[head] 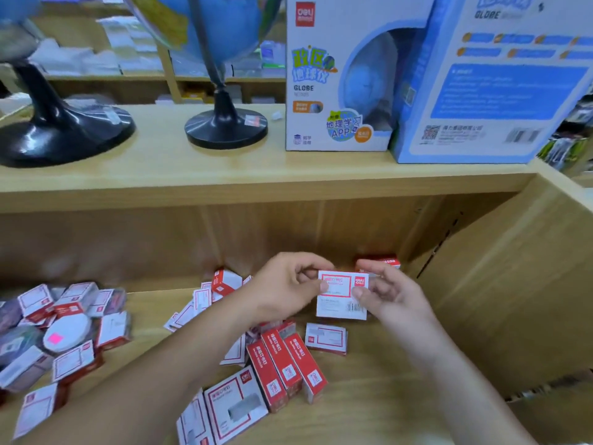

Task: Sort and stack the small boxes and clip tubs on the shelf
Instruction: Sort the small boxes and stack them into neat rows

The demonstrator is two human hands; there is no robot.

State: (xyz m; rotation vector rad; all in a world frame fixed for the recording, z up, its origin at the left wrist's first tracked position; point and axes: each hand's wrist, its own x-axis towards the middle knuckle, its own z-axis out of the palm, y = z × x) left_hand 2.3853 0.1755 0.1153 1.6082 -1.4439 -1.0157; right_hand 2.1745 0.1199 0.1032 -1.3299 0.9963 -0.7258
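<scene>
Both hands hold one small white-and-red box (340, 300) up above the lower wooden shelf (369, 396). My left hand (290, 285) pinches its left edge and my right hand (390, 293) pinches its right edge. Below lie three red boxes side by side (287, 364), a white box (325, 338) and a larger white box (236, 404). Several more small boxes (73, 335) are heaped at the left around a round white tub (67, 332) with a pink sticker. A red box (380, 262) stands behind my right hand.
The upper shelf board (224, 178) carries two globes on black stands (226, 128), (61, 133) and two globe cartons (340, 91), (481, 91). A wooden side panel (500, 284) closes the lower shelf on the right.
</scene>
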